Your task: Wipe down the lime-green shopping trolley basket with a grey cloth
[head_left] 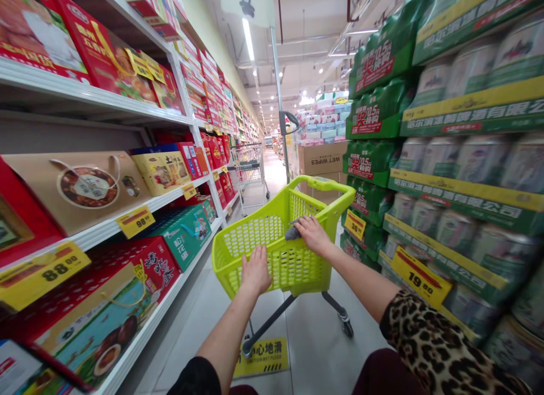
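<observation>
A lime-green shopping cart [244, 234] with a perforated plastic basket stands in front of me. It is turned sideways, on dark legs with casters. My right hand [313, 234] is closed on a grey cloth [293, 233], pressed against the basket's near rim. My left hand [255, 270] touches the basket's near side further left, its fingers stretched out and nothing in its grasp. The palm sides of both hands are hidden.
White shelves [170, 199] with boxed goods line the left. Stacked beer can packs [463, 157] rise close on the right. Ahead are a metal cart [249, 168] and a carton [322, 158]. A yellow wet-floor sticker [272, 358] lies below.
</observation>
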{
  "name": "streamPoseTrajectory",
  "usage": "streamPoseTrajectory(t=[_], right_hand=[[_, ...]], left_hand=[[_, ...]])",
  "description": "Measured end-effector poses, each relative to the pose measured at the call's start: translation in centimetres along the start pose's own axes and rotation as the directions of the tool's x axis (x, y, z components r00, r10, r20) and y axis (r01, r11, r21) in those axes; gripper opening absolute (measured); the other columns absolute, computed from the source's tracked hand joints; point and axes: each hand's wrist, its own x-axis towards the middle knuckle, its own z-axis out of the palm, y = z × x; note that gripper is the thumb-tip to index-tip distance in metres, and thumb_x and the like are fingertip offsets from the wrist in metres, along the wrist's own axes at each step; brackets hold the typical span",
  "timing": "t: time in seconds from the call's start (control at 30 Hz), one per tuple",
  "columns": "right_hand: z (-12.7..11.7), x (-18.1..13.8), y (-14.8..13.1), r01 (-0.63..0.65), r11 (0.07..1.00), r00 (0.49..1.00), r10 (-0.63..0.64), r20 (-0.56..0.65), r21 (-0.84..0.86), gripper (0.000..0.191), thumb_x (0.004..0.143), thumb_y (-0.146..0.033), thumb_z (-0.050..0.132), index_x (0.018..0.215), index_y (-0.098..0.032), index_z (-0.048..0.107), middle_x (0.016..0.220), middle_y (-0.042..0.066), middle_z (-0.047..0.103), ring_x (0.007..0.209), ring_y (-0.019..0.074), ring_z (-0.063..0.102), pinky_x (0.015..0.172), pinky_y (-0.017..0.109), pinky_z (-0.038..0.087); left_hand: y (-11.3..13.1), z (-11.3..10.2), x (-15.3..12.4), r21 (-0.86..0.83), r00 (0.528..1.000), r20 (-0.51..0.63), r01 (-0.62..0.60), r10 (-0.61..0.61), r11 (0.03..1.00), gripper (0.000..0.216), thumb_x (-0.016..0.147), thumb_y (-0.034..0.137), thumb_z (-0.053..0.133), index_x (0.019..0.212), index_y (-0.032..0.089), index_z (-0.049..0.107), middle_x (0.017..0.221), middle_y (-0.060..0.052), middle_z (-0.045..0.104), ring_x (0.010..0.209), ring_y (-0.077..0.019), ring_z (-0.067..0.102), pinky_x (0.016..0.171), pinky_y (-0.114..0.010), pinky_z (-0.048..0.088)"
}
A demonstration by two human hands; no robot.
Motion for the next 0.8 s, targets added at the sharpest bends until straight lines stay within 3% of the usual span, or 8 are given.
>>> streamPoseTrajectory(t=[0.13,0.23,0.37,0.6,0.8], right_hand=[[0.4,0.1,1.2,-0.060,0.998,0.998,0.059,-0.027,-0.029,0.041,0.087,-0.010,0.033,0.123,-0.017,0.053,0.131,0.012,0.050,0.127,0.0270,0.035,0.105,0.047,0.025],[1.0,0.5,0.8,-0.123,0.992,0.992,0.121,-0.036,-0.037,0.040,0.087,-0.011,0.034,0.121,-0.016,0.055,0.132,0.011,0.050,0.128,0.0280,0.033,0.105,0.048,0.024],[1.7,0.9,-1.1,-0.176,0.984,0.984,0.176,-0.016,-0.013,0.039,0.087,-0.014,0.037,0.122,-0.013,0.054,0.133,0.012,0.048,0.130,0.0289,0.031,0.106,0.047,0.023],[2.4,1.1,-5.0,-0.078,0.993,0.996,0.075,0.041,0.088,0.039,0.087,-0.014,0.037,0.122,-0.013,0.053,0.131,0.014,0.049,0.128,0.0269,0.032,0.105,0.046,0.023],[2.2,1.4,-4.7,-0.053,0.989,0.997,0.044,0.071,0.137,0.035,0.088,-0.014,0.038,0.118,-0.014,0.056,0.126,0.012,0.052,0.126,0.0255,0.034,0.105,0.043,0.025]], left_hand=[[-2.4,1.0,-0.9,0.026,0.993,-0.012,0.118,-0.118,0.993,0.076,0.067,0.022,0.048,0.138,0.011,0.025,0.142,-0.016,0.036,0.130,-0.0260,0.034,0.106,-0.052,0.024],[-3.2,1.2,-1.6,0.036,0.989,0.002,0.150,-0.150,0.988,0.077,0.066,0.022,0.047,0.138,0.008,0.024,0.142,-0.017,0.035,0.131,-0.0266,0.031,0.108,-0.052,0.019],[-2.2,1.1,-1.9,0.008,0.979,0.028,0.201,-0.201,0.979,0.079,0.065,0.025,0.048,0.137,0.004,0.024,0.146,-0.018,0.029,0.136,-0.0279,0.022,0.110,-0.050,0.017],[-0.5,0.8,-2.2,-0.032,0.982,0.059,0.181,-0.179,0.983,0.084,0.064,0.029,0.049,0.138,0.002,0.021,0.148,-0.018,0.022,0.138,-0.0276,0.017,0.111,-0.048,0.014],[-0.2,0.4,-2.3,-0.087,0.991,0.081,0.114,-0.107,0.990,0.086,0.065,0.034,0.049,0.139,0.002,0.019,0.149,-0.017,0.020,0.138,-0.0272,0.015,0.111,-0.046,0.015]])
